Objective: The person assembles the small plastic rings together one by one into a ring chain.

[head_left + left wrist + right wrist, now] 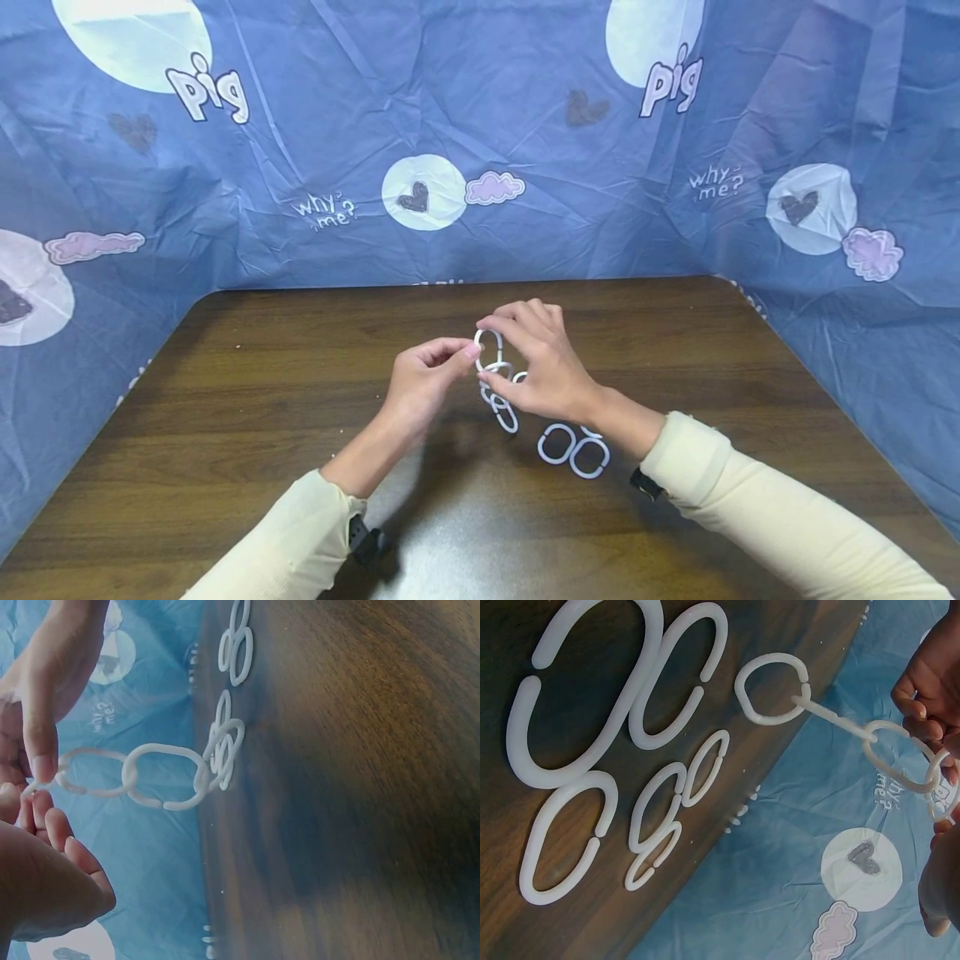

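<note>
Cream sleeves, left fingers and right fingers pinching one ring; loose rings well inside tabletop side edges

Chain of interlinked white gapped rings, hanging downward, loose matching rings lying nearby.

Blue printed cloth behind a brown wooden table

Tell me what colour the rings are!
The rings are white, clearest in the right wrist view.
</note>
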Motion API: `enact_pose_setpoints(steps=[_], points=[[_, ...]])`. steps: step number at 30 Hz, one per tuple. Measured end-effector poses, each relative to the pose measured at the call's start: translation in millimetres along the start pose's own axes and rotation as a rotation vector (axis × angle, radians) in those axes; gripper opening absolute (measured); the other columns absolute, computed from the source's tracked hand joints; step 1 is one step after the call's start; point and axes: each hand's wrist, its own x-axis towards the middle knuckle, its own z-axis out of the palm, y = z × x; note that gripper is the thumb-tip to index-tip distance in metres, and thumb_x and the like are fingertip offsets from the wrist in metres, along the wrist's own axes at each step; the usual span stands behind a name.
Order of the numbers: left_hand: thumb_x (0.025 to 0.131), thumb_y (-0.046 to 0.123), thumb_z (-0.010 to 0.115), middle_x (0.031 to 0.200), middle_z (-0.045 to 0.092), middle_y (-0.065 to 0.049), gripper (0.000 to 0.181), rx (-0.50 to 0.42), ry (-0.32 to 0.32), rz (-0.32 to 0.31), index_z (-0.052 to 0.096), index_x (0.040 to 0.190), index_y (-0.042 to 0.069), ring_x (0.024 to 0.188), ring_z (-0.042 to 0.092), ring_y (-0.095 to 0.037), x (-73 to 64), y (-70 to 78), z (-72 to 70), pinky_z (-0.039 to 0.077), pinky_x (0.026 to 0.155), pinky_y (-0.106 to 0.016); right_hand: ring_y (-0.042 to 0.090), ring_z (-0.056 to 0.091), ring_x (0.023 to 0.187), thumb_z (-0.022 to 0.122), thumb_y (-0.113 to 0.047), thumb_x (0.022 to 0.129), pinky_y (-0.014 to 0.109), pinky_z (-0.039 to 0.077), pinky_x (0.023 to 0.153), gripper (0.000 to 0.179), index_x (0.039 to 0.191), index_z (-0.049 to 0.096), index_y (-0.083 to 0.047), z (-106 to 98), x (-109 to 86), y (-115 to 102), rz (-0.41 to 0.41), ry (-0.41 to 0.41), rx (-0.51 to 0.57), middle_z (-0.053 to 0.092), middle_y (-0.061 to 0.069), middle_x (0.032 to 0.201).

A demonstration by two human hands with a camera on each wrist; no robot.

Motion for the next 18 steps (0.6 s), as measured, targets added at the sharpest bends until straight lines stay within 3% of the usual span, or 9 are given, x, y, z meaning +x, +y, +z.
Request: enact_pose_setpoints(steps=[10,18], points=[[0.087,0.01,0.07,0.076,0.065,0.003,0.018,0.01,-0.007,0.014,0.07,0.097,-0.005,0.075,0.058,-0.012,0.6,-1.7,0.9,0.049,0.078,-0.033,0.024,0.049,0.097,0.081,-0.022,0.071,0.046,0.031,0.089,0.054,0.118,0.061,-0.006,0.3,0.5,-1.1,-0.06,-0.018,-0.066,0.057,0.007,0.11],[0.087,0.009,0.069,0.077,0.066,0.001,0.015,0.036,0.022,0.022,0.07,0.096,-0.004,0.074,0.06,-0.012,0.7,-3.1,0.3,0.049,0.073,-0.025,0.025,0.047,0.103,0.081,-0.029,0.073,0.047,0.03,0.091,0.061,0.125,0.057,-0.007,-2.2,-1.3,-2.6,-0.042,-0.068,-0.106,0.055,0.008,0.117]])
